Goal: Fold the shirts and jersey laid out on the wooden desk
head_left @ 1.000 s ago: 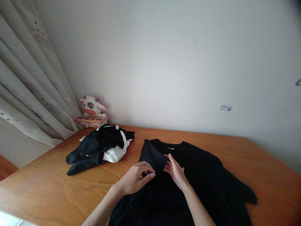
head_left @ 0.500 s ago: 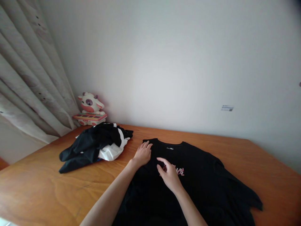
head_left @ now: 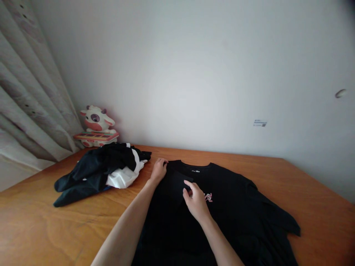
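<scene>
A black T-shirt (head_left: 227, 207) lies spread on the wooden table, its neckline toward the wall and a pink and white print on its chest. At the shirt's left shoulder edge, my left hand (head_left: 159, 170) has its fingers closed on the fabric. My right hand (head_left: 195, 199) is over the chest, thumb and fingertips pinching the edge of a folded-over part of the black cloth, which partly covers the print. The hem lies out of view at the bottom.
A heap of black and white clothes (head_left: 111, 168) lies on the table (head_left: 50, 225) to the left. Behind it stands a cow-shaped toy keyboard (head_left: 97, 125), near a curtain (head_left: 33, 96). The wall (head_left: 188, 81) bounds the table's back edge.
My left hand has moved left to the shirt's shoulder edge and closed on it. My right hand has closed on the cloth and a black flap now lies over part of the print.
</scene>
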Tool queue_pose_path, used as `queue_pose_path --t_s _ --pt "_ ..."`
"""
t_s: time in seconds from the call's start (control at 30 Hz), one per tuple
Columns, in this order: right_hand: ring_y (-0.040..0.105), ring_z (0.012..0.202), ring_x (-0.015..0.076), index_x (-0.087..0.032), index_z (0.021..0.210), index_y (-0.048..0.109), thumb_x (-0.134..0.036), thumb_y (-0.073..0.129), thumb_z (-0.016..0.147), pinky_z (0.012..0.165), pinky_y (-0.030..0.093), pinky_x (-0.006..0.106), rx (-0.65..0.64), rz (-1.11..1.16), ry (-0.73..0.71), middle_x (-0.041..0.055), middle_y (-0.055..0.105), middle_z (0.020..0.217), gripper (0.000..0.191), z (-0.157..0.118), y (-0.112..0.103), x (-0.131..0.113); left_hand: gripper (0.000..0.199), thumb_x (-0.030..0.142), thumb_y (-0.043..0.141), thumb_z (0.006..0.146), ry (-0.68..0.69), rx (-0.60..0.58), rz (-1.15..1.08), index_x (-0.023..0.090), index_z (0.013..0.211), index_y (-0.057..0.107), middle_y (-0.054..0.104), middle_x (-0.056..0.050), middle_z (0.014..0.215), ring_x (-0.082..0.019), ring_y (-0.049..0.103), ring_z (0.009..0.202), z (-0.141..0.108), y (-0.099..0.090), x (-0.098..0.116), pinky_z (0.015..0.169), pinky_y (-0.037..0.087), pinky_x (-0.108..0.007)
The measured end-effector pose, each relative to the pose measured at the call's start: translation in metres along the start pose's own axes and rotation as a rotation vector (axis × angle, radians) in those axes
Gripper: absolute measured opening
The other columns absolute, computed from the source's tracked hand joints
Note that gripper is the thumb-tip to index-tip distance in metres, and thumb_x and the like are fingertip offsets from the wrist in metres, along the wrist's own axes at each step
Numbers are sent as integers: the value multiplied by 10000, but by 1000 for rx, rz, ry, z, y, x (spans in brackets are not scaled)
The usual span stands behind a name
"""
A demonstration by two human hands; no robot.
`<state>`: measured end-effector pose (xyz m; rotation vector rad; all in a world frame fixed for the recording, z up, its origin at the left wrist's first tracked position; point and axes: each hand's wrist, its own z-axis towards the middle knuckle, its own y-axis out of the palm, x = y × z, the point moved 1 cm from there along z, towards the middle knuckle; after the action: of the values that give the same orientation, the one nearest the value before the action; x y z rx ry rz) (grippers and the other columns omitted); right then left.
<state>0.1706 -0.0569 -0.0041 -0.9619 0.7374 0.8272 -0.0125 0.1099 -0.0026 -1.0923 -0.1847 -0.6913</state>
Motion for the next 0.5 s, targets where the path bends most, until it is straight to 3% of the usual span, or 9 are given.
queue_pose_path --t_s 0.1,0.2,0.4,0.5 --pt "621 613 176 -203 1295 649 -400 541 897 674 539 331 -87 -41 46 36 692 818 457 -2 -4 -5 204 144 519 905 73 21 -29 187 1041 664 663 -114 1115 -259 606 1127 -5 -12 4 1037 474 -450" --pt "604 565 169 -216 1401 573 -437 545 917 638 506 304 -235 -36 43 -20 645 663 533 -6 -8 -16 169 195 561 888 181 -62 -56 212 1010 676 676 -82 1103 -245 623 1107 -24 -32 6 1044 481 -428" --pt "671 714 196 -216 1092 755 -382 544 895 715 517 322 -247 -33 28 56 761 871 333 -6 -7 -21 263 255 484 968 269 -223 71 192 1137 676 621 -128 1314 -271 591 1223 -86 -64 12 1080 466 -455" --pt "661 628 182 -211 1108 735 -438 521 907 628 505 293 -227 69 113 17 713 715 371 -4 -6 -16 296 251 424 1002 336 -271 88 209 1144 680 631 -109 1304 -258 595 1208 -102 -72 21 1066 475 -455"
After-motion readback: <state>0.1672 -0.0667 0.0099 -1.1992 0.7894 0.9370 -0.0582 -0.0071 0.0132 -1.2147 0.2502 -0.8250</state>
